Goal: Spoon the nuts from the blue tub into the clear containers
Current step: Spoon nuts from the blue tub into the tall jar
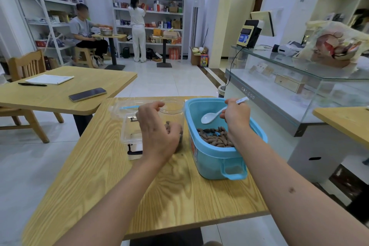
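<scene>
A blue tub (215, 158) stands on the wooden table (179, 195), right of centre, with brown nuts (214, 137) heaped in its bottom. My right hand (236, 115) pinches the handle of a white spoon (208, 117), whose empty bowl hangs over the tub. Left of the tub stands a round clear jar (173, 109) with a few nuts inside. My left hand (157, 132) curls round its near side. A clear rectangular box (130, 136) with black clasps sits to the jar's left, partly hidden by my hand.
A clear lid (119, 109) with a blue strip lies behind the box. Another table (50, 96) to the left carries a phone (87, 94), a pen and a notepad. A glass counter (299, 86) stands at the right. Two people are by the far shelves.
</scene>
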